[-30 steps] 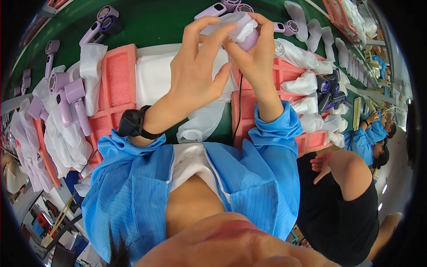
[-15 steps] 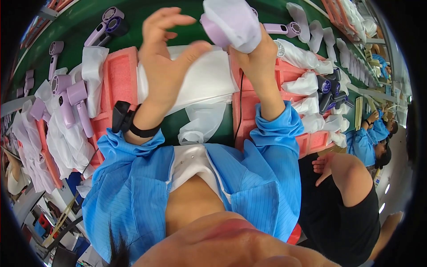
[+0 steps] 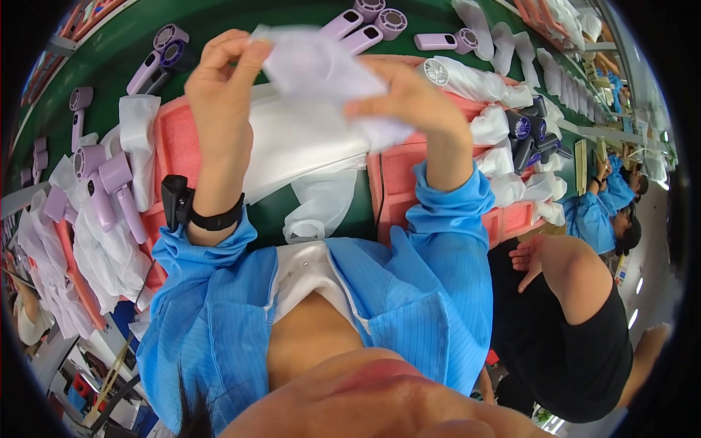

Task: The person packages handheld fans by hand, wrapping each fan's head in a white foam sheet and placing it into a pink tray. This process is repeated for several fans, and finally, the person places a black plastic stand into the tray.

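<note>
A lilac handheld fan in a translucent white bag [image 3: 310, 67] hangs above the table in front of me, smeared by motion. My left hand [image 3: 225, 84] pinches the edge of the bag at its upper left corner. At the other side my right hand [image 3: 422, 98] grips the bagged fan, its fingers and thumb around the lower right part; the fingertips are blurred. Below both hands lies a stack of flat white bags [image 3: 292, 142] across pink foam trays. Nearer to my body, a loose translucent bag [image 3: 321, 201] rests on the green tabletop.
Several lilac fans [image 3: 342, 25] lie along the back. Bagged fans [image 3: 467, 79] and dark fan heads [image 3: 522, 128] fill the pink foam tray [image 3: 409, 171] on the right. More lilac fans [image 3: 115, 174] and white bags crowd the left. A person in black [image 3: 562, 321] sits at my right.
The bagged fan has come down and left from upright to tilted. My left hand, open and apart before, has closed on the bag's edge. My right hand has lowered.
</note>
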The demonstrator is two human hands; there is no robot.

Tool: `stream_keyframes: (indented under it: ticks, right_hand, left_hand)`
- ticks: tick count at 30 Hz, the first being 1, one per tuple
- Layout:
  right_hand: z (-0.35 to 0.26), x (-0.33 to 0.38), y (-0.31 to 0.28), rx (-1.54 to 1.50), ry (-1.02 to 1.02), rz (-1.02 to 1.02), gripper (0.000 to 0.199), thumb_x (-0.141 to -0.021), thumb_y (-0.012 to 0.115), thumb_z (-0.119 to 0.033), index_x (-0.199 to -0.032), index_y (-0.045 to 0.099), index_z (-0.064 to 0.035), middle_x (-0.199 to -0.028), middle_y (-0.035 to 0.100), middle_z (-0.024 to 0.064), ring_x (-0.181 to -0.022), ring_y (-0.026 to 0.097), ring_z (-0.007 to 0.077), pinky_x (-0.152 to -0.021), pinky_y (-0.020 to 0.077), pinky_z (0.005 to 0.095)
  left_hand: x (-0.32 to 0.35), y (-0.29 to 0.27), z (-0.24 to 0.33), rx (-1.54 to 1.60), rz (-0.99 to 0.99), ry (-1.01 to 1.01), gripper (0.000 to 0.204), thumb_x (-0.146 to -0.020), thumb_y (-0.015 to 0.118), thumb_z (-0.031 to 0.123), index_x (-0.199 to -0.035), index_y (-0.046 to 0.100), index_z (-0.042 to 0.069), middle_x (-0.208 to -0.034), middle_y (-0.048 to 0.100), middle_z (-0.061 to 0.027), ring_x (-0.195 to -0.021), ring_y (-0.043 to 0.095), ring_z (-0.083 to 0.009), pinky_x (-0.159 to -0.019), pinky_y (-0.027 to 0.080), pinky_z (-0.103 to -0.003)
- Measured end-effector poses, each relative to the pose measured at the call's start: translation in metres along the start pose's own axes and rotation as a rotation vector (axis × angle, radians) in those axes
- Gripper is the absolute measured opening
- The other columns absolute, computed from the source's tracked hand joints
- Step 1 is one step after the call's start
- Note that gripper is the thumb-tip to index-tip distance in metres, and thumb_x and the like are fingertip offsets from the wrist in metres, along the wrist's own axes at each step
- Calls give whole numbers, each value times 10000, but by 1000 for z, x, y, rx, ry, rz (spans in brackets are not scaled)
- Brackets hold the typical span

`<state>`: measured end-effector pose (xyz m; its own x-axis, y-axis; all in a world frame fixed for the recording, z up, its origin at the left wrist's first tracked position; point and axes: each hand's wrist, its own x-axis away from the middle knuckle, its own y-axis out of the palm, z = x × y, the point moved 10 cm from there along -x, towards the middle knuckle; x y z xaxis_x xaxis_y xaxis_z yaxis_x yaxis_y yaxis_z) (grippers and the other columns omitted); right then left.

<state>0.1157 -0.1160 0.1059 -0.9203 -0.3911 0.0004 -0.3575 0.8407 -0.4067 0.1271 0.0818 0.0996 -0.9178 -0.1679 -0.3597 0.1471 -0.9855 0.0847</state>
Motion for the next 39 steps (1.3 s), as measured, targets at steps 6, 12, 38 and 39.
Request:
stream_keyframes:
  ticks: [6, 12, 38, 39]
  right_hand:
    - [121, -112, -176, 794, -38, 682, 327, -874, 486, -277, -857, 658, 1, -862, 632, 288, -797, 626, 428, -689, 497, 500]
    - [282, -126, -241, 1158, 211, 231, 361, -874, 488, -287, -1069, 628, -17, -946, 621, 289, -888, 626, 396, -751, 499, 467]
    - [-67, 25, -43, 280, -472, 440, 665, -544, 799, -120, -1178, 606, -69, -942, 625, 92, -847, 634, 221, -754, 515, 320]
    - [-69, 20, -22, 365, -568, 382, 665, -535, 803, -66, -1166, 593, -50, -996, 593, 92, -867, 614, 210, -762, 503, 303]
  left_hand:
    - [46, 79, -30, -443, -450, -29, 231, -712, 769, 174, -882, 646, 77, -905, 580, -59, -777, 584, -225, -671, 464, -310]
    - [82, 111, -45, -708, -639, 180, 242, -702, 765, 254, -846, 646, 99, -852, 575, -61, -826, 580, -277, -691, 461, -381]
    - [25, 40, 14, 269, -215, -151, 89, -869, 645, 100, -908, 627, 21, -859, 623, 5, -719, 523, -61, -637, 416, -214]
    - [23, 31, 18, 360, -149, -110, 81, -877, 632, 80, -925, 620, 16, -882, 624, 2, -750, 539, -64, -668, 428, -209]
